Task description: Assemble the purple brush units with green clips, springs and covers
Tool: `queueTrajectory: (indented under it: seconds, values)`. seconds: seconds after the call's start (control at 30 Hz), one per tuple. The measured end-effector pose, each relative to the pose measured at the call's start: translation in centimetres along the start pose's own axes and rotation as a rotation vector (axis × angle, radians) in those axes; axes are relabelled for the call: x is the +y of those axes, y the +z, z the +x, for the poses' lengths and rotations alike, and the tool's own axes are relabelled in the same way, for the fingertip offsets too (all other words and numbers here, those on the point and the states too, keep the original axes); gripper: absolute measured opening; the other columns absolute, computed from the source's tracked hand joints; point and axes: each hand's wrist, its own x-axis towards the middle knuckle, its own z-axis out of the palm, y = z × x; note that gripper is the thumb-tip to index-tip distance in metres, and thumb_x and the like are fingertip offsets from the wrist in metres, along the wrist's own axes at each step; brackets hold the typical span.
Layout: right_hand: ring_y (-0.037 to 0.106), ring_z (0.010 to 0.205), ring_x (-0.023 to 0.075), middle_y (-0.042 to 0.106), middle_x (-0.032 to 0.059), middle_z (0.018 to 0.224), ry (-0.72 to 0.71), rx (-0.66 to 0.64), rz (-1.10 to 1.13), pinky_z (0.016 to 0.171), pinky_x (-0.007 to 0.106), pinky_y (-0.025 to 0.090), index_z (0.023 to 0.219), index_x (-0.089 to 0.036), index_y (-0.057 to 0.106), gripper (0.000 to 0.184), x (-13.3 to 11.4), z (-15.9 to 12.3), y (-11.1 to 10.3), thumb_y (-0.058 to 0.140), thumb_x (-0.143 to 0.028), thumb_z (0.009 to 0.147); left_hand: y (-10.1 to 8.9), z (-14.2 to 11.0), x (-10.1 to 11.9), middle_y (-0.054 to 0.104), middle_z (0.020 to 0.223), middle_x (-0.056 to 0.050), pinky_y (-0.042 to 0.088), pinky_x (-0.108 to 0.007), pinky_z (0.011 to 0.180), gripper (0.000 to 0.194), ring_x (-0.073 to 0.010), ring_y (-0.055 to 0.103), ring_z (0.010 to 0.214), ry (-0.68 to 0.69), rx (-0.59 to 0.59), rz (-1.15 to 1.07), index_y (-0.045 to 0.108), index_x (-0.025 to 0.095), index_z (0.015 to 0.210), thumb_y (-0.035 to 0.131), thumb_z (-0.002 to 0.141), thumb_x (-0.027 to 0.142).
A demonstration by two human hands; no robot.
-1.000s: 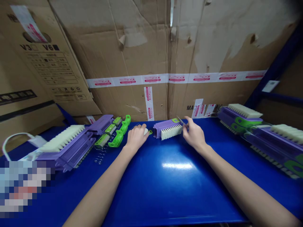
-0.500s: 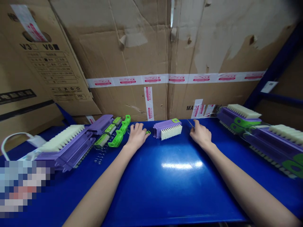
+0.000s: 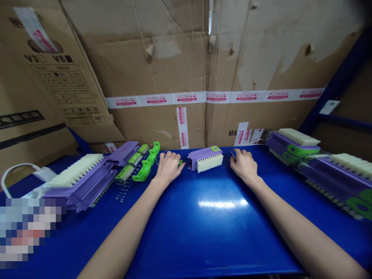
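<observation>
A purple brush block with white bristles and a green tab lies on the blue table between my hands. My left hand rests palm down just left of it, fingers stretched flat, and a small green part shows at its fingertips. My right hand lies palm down to the brush's right, fingers flat and together. A thin metal tool pokes out from under its index finger and rests on the table.
Purple brush frames with white bristles and green clips lie at the left, with small springs beside them. More purple and green brushes line the right edge. Cardboard boxes wall off the back.
My right hand has drawn back from the brush's green tab and come down flat on the table with the metal tool. My left hand has flattened over the small green part.
</observation>
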Motion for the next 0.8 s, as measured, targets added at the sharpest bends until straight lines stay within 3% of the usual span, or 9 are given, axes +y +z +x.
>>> queueTrajectory:
  seconds: [0.23,0.4,0.53,0.8]
  values:
    - [0.052,0.098,0.0288,0.061,0.0165,0.106,-0.164,0.145,0.057,0.078,0.038,0.045,0.121,-0.011,0.054,0.039,-0.7,-0.3,-0.1,0.039,-0.026,0.088,0.0,-0.3,-0.2,0.064,0.086,-0.013,0.028,-0.057,0.095,0.018,-0.0318,0.050,0.098,0.057,-0.048,0.030,0.070,0.019,0.074,0.057,0.081,0.030]
    - [0.048,0.114,0.0266,0.058,0.0141,0.122,-0.582,0.258,0.234,0.093,0.040,0.040,0.128,-0.011,0.048,0.043,-2.0,-1.1,-0.8,0.040,-0.029,0.090,0.0,-0.3,0.0,0.064,0.082,-0.013,0.020,-0.063,0.101,0.019,-0.0319,0.051,0.096,0.098,-0.057,0.124,0.071,0.019,0.072,0.054,0.080,0.023]
    - [0.045,0.122,0.0251,0.055,0.0156,0.128,-0.845,0.219,0.272,0.102,0.041,0.034,0.132,-0.008,0.044,0.047,-3.6,-2.0,-1.1,0.042,-0.029,0.090,0.0,-0.4,0.3,0.064,0.080,-0.013,0.020,-0.063,0.102,0.022,-0.0309,0.053,0.095,0.134,-0.024,0.113,0.071,0.019,0.071,0.050,0.078,0.016]
    - [0.041,0.127,0.0286,0.049,0.0212,0.134,-0.717,0.165,0.155,0.103,0.043,0.034,0.140,-0.001,0.031,0.062,-4.0,-1.8,-0.2,0.044,-0.034,0.089,0.0,-0.4,0.6,0.065,0.080,-0.011,0.024,-0.061,0.102,0.019,-0.0286,0.055,0.092,0.118,0.053,0.079,0.066,0.017,0.070,0.049,0.078,0.017]
